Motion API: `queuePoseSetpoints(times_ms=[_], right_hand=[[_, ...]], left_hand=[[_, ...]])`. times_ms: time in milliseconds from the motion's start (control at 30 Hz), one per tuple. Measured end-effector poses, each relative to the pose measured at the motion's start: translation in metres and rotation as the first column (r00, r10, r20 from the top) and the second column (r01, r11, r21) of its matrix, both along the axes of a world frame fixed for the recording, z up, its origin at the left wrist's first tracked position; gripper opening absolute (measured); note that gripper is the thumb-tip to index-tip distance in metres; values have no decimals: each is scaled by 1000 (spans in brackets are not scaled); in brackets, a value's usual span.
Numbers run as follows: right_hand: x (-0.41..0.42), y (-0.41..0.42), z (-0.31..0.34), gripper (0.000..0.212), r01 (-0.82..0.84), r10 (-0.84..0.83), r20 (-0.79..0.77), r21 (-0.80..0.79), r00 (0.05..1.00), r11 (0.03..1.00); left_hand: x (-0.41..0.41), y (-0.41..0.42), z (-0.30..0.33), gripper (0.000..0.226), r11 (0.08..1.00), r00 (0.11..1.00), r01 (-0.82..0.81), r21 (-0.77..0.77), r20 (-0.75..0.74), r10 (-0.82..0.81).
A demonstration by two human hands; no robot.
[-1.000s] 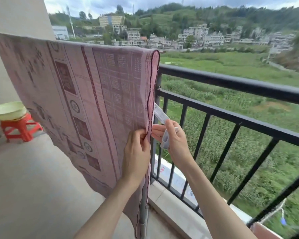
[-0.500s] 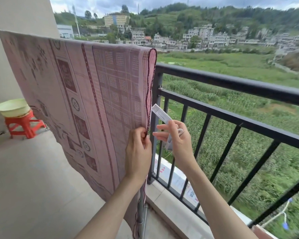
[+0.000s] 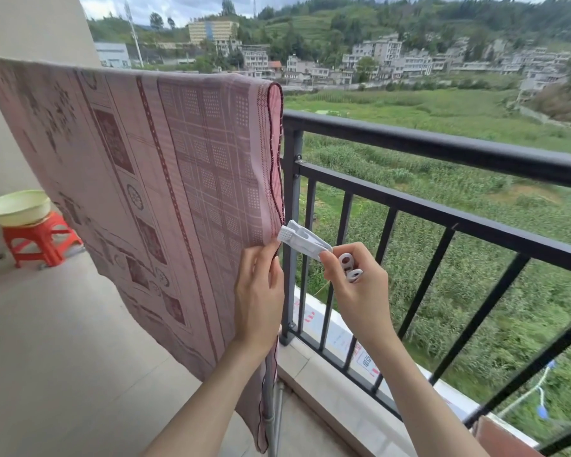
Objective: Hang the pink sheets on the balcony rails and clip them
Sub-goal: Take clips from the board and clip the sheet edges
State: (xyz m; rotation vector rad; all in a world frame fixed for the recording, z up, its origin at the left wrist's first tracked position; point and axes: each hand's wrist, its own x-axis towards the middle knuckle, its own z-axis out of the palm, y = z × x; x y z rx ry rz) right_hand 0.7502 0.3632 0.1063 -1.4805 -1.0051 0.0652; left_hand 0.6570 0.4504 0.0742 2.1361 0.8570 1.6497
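We pinch the hem of the pink sheet between the thumb and fingers of the left hand. This holds the loose edge steady and, in our judgement, gives the clip a firm, flat target.

The right hand grips the white clip by its handle end, fingers curled round it. We cannot tell whether the clip mouth is spread or pressed together; its tip sits just beside the hem, right above the left thumb. We hold the clip tilted toward the hem so that it can slide onto the edge without a change of grip.

The sheet is draped over the top of the black railing and hangs down on the balcony side, next to a post. The fold at the top carries the weight; the clip, in our judgement, is meant to stop wind from lifting the free edge.

Farther off to the left, a pale basin rests on a red stool on the balcony floor.
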Motion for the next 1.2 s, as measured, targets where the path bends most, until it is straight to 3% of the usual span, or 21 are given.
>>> queuePoseSetpoints(times_ms=[400,500,567,667,767,833,1000,1200], right_hand=[[-8,13,19,26,35,-14,242,-82,970,996],[-11,8,22,34,13,7,184,-103,983,995],[-12,3,22,51,-54,65,96,-108,993,993],[-12,-4,9,69,-133,131,-24,-98,991,986],[-8,-12,-29,55,-124,110,-102,-146,989,981],[-8,-19,-65,48,-140,106,-139,-273,985,952],[-16,-18,-160,37,-215,113,-206,-579,972,786],[-22,7,-213,33,-310,181,-257,-673,949,672]], left_hand=[[-4,-5,3,21,1000,999,5,-22,45,-4],[-7,-9,7,16,993,997,39,-108,75,-31],[-9,-12,5,17,981,992,94,-172,94,-79],[-18,-19,-13,27,957,994,107,-268,27,-103],[-40,-25,-46,32,925,996,-4,-380,-88,-32],[-56,-30,-68,36,868,983,-62,-492,-178,-31],[-68,-33,-126,41,719,909,-172,-673,-390,-148],[-64,-34,-164,41,625,896,-204,-754,-401,-191]])
